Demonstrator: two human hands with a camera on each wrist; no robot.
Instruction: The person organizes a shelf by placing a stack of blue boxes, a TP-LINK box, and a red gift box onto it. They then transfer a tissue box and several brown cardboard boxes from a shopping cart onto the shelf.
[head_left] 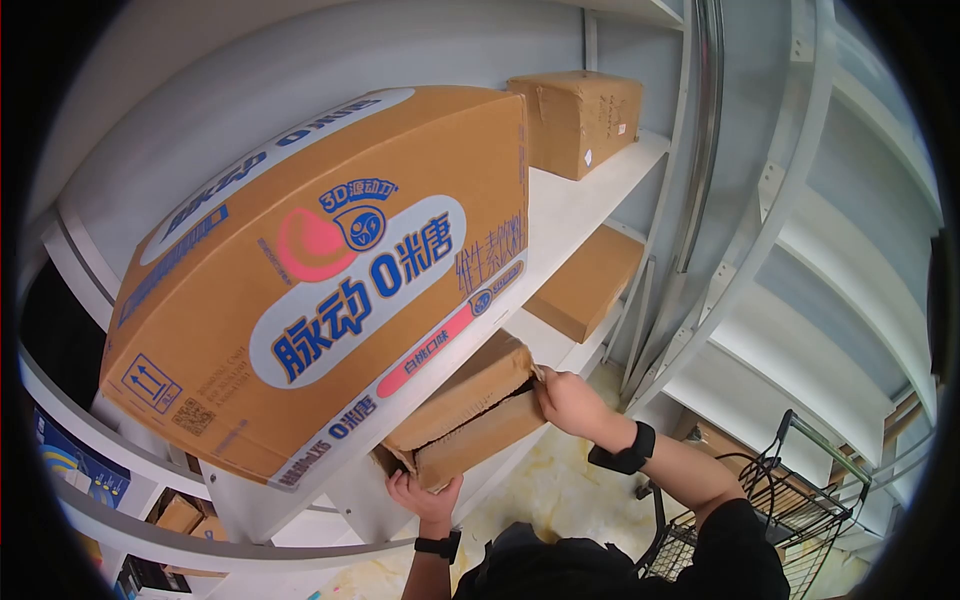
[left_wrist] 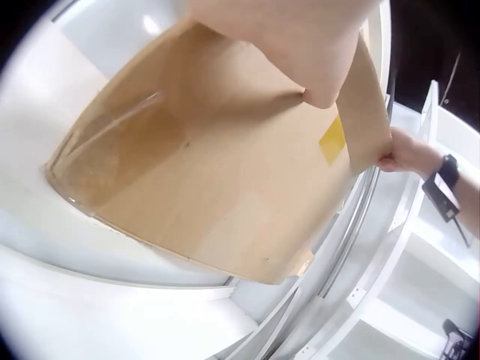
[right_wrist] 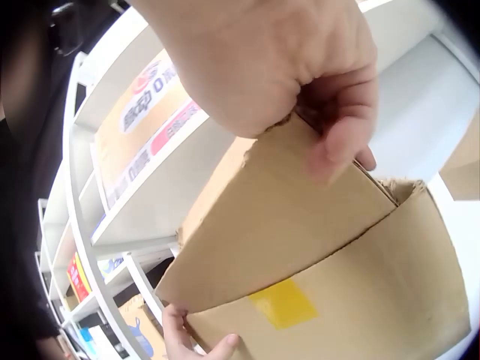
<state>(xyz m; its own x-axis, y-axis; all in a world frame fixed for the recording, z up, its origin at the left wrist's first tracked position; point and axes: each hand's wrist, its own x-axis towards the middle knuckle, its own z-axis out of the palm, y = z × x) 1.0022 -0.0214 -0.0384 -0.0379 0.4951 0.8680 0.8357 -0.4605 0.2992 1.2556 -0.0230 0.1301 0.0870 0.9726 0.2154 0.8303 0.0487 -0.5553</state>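
A brown cardboard box (head_left: 487, 440) with a dark gap between its top flaps lies at the lower shelf's edge in the head view. My left hand (head_left: 424, 497) grips its near left corner. At the opposite end my right hand (head_left: 580, 407) pinches the flap's corner. A yellow patch (right_wrist: 285, 303) marks the box side in the right wrist view, where my right hand (right_wrist: 277, 67) curls round the upper edge and my left hand (right_wrist: 191, 341) holds the lower left corner. The box's inside is hidden.
A large printed carton (head_left: 330, 270) stands on the shelf above, left of my hands. Two plain cartons (head_left: 590, 125) (head_left: 590, 280) sit farther back on two shelf levels. A wire cart (head_left: 800, 500) stands at the right, by white shelving (head_left: 800, 370).
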